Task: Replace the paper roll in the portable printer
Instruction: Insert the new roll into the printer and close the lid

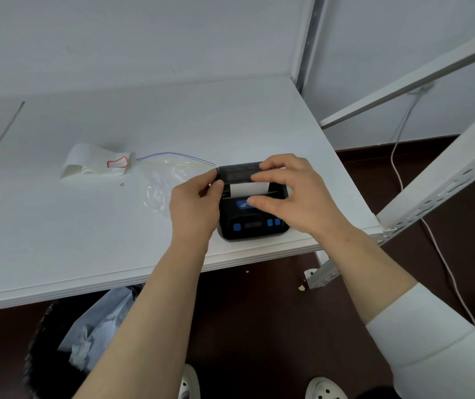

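Observation:
A small black portable printer (252, 226) with blue buttons sits near the front right edge of the white table (86, 226). Its dark cover (236, 171) stands raised at the back, and a white paper roll (244, 189) shows in the open bay. My left hand (194, 207) grips the printer's left side, thumb at the cover's corner. My right hand (291, 191) reaches over from the right, fingers spread across the cover and the printer's front panel, hiding its right side.
A loose strip of white label paper (95, 164) with a red outline lies at the left. A clear zip bag (170, 174) lies beside the printer. Metal shelf posts (420, 203) rise at the right. A bin with a bag (86, 335) stands under the table.

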`<state>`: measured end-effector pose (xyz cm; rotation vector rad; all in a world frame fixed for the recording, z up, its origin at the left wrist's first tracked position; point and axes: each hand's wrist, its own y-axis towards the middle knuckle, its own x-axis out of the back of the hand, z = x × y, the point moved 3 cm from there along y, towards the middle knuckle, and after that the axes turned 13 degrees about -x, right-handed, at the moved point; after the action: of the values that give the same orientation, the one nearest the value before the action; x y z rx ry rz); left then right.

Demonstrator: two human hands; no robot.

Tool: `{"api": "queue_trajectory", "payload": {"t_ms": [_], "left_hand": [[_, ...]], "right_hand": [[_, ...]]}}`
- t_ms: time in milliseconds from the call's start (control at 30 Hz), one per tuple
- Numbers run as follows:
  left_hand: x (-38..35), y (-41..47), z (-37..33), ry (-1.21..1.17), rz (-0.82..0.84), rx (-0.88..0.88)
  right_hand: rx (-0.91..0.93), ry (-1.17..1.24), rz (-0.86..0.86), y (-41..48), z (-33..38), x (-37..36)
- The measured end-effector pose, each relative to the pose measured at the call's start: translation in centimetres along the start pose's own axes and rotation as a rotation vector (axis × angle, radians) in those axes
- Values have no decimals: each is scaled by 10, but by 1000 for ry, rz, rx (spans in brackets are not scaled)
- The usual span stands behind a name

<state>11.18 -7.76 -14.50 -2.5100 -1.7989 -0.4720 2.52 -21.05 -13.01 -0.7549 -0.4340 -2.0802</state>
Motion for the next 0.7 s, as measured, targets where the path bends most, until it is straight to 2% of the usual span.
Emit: {"api": "queue_trajectory", "payload": {"t_ms": [133, 333, 700], "left_hand": [[-1, 0, 1, -18, -6, 10], [0, 2, -1, -44, -30, 10], [0, 2, 2, -45, 2, -13]], "right_hand": [[51, -46, -36, 3, 2, -1], [89, -76, 19, 3, 9, 6], [-74, 66, 165, -4, 12, 13]]}}
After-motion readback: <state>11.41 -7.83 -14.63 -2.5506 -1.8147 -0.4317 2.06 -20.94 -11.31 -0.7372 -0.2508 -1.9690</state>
